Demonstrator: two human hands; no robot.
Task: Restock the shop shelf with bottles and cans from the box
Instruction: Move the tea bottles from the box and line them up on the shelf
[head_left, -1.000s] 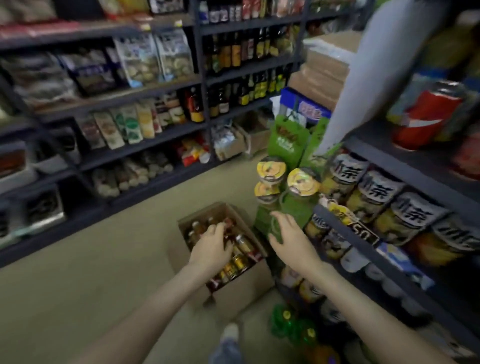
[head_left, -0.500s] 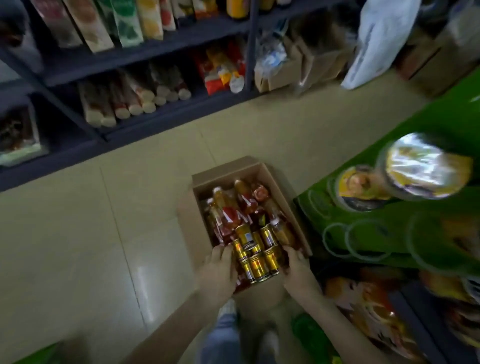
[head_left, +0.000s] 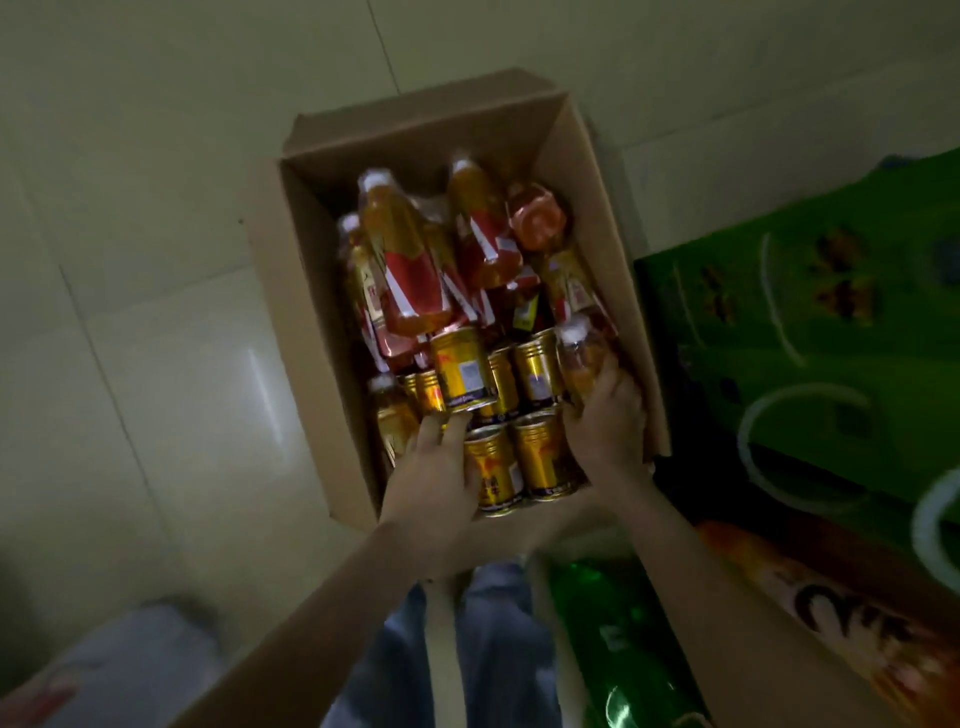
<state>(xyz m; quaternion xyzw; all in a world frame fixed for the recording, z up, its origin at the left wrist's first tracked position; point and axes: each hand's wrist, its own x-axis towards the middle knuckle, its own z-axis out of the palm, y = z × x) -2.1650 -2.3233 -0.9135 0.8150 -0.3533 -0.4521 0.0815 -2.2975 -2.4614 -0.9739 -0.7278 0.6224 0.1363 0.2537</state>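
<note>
Bottle (head_left: 579, 358) in right hand (head_left: 608, 421), left hand (head_left: 436, 478) touching cans (head_left: 543, 457)

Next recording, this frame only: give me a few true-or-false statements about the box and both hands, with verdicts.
1. The cardboard box sits open on the tiled floor. True.
2. The gold cans fill the box's far end. False: they lie at the near end; the bottles fill the far end.
3. The right hand grips a small white-capped bottle. True.
4. The left hand hangs outside the box. False: it rests on the gold cans inside.
</note>
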